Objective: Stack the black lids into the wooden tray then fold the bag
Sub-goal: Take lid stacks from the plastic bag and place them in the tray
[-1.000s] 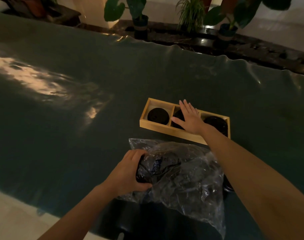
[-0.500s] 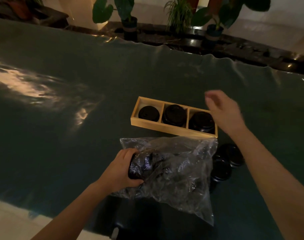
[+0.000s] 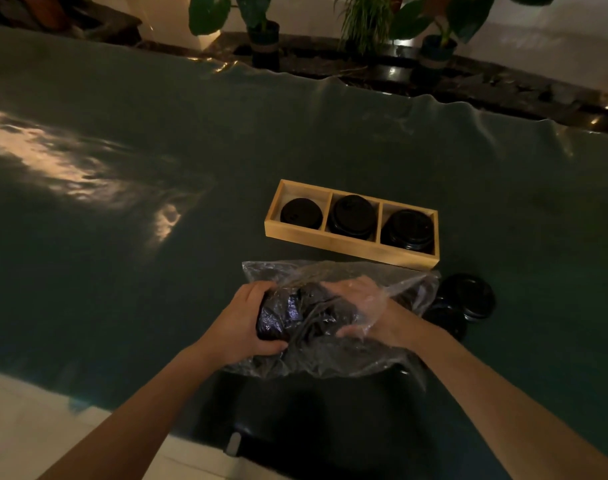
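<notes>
A wooden tray (image 3: 351,245) with three compartments lies on the table, and each compartment holds black lids (image 3: 353,216). In front of it lies a clear plastic bag (image 3: 333,355) with more black lids (image 3: 295,306) bunched inside. My left hand (image 3: 242,323) grips the bag's left side from outside, closed around the lids through the plastic. My right hand (image 3: 361,308) is inside the bag, seen through the film, with fingers above and thumb below the bunched lids. Whether it grips them is unclear. A few loose black lids (image 3: 468,299) lie to the right of the bag.
A dark green glossy cover (image 3: 157,237) spans the table, with a glare patch at left. Potted plants (image 3: 264,32) stand on a dark ledge beyond the far edge. Pale floor (image 3: 29,420) shows at the near left.
My right hand came off the tray's middle compartment, swung right through the air, then went down into the bag. My left hand kept its hold on the bag.
</notes>
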